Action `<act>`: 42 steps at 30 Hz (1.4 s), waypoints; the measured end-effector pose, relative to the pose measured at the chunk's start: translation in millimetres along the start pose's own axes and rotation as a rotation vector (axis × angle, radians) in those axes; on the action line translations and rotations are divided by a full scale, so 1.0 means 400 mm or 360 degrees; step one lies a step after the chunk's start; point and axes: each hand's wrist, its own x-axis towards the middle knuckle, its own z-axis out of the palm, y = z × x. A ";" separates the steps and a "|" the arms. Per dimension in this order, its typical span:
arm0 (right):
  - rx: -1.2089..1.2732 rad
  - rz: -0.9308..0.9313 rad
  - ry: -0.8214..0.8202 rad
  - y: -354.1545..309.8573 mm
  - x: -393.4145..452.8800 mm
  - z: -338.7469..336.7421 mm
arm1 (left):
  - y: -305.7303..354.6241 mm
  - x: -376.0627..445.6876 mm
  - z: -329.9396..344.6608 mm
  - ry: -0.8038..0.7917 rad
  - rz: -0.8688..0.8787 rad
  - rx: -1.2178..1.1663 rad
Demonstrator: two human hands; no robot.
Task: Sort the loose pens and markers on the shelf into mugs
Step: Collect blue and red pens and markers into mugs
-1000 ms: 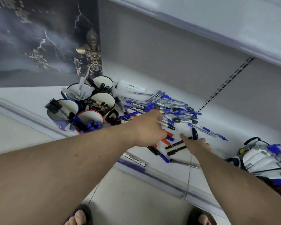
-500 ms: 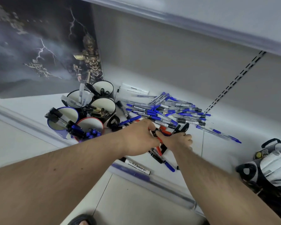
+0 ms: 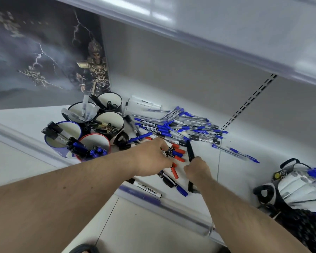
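White shelf (image 3: 199,157), blue-capped pens (image 3: 173,125) heaped

The shelf (image 3: 199,99) is pale grey-white. Beyond the hands lies a heap of pens (image 3: 181,125) with blue caps and clear barrels. Red-capped markers (image 3: 178,156) sit between the hands. The right hand (image 3: 197,168) grips black markers (image 3: 190,152). Left of the left hand (image 3: 151,157), a red-rimmed mug (image 3: 95,141) holds blue caps, beside a blue-rimmed mug (image 3: 62,134); both have cream insides.
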 end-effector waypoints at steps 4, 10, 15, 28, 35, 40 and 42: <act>0.0118 0.0122 -0.0122 0.021 -0.017 -0.026 | -0.003 -0.010 -0.006 -0.0059 -0.0013 0.0123; 0.0726 -0.0038 -0.0112 -0.040 -0.120 -0.100 | -0.006 -0.014 0.010 -0.0003 -0.0073 -0.0166; 0.0565 -0.0882 -0.0211 -0.169 -0.341 -0.160 | 0.023 -0.003 0.052 0.0193 -0.0195 -0.0767; 0.0422 -0.0662 0.0131 -0.053 -0.179 -0.195 | 0.012 -0.008 -0.042 0.0674 -0.0178 -0.1632; -0.0860 -0.0818 -0.0191 -0.057 -0.034 -0.062 | 0.008 -0.014 -0.037 0.0629 -0.0141 -0.1512; -0.0785 -0.0716 -0.0124 -0.136 0.047 -0.023 | -0.016 0.002 -0.036 0.0624 -0.0183 -0.1462; -0.0773 -0.0718 -0.0155 -0.135 0.079 -0.017 | -0.026 0.003 -0.033 0.0611 -0.0187 -0.1418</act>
